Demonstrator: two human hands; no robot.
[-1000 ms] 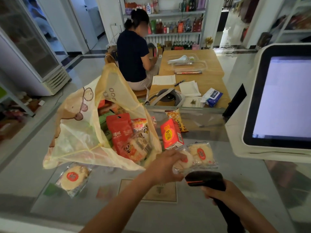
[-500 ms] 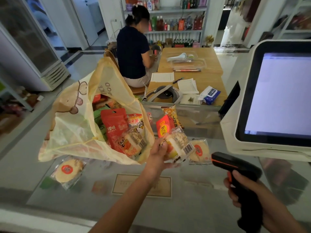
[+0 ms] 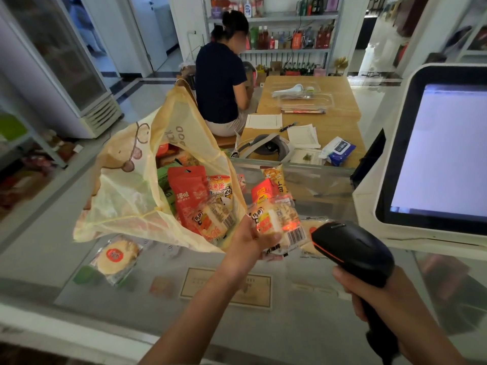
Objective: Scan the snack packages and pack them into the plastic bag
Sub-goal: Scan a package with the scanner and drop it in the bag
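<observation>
The glass tabletop (image 3: pixel 290 325) carries a white checkout screen (image 3: pixel 442 154) at the right and a yellow plastic bag (image 3: pixel 123 196) at the left, its mouth open and full of snack packs. The right hand (image 3: pixel 369 291) clenches its fingers round the handle of a black barcode scanner (image 3: pixel 350 246). Just left of the scanner's nose, the left hand (image 3: pixel 250 237) grips a rice cracker package (image 3: pixel 279 219), barcode showing, red light on the wrapper. Another cracker packet (image 3: pixel 116 255) lies near the bag.

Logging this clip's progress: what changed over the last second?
The left hand picked the rice cracker packet off the counter and raised it; the right hand swung the scanner up to its barcode. The plastic bag and the round cracker packet stayed put.
</observation>
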